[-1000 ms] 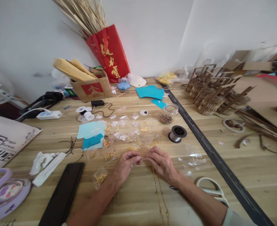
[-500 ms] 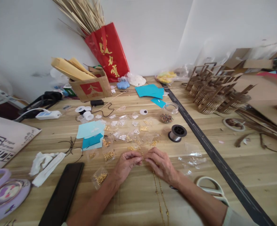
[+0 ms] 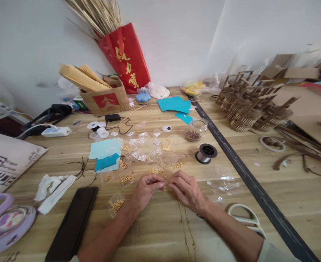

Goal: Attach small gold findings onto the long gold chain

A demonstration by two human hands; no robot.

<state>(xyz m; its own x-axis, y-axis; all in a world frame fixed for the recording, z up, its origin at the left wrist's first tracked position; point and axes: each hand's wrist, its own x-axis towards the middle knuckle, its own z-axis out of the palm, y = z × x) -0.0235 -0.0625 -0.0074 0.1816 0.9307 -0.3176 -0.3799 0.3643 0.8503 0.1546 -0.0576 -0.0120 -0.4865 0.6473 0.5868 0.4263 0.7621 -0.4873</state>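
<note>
My left hand (image 3: 149, 190) is closed in a pinch, thumb against forefinger, on something too small to name. Facing it, almost touching, my right hand (image 3: 186, 190) is also pinched, with a tiny gold glint between the two sets of fingertips. A gold chain (image 3: 186, 233) with small beads comes out from beneath my right hand in two strands and runs down the table toward me. Just beyond my fingers lie little heaps of gold beads (image 3: 179, 165) on clear bags. Another open bag of gold rings (image 3: 117, 204) is beside my left forearm.
A spool of wire (image 3: 206, 153) stands ahead on the right, near a dish of mixed beads (image 3: 193, 136). White-handled scissors (image 3: 244, 213) lie by my right forearm. A black phone (image 3: 72, 222) is on the left. Small bamboo baskets (image 3: 245, 112) crowd the back right.
Both hands stay almost in place, fingertips still pinched together. The whole view has shifted very slightly; nothing else visibly moved.
</note>
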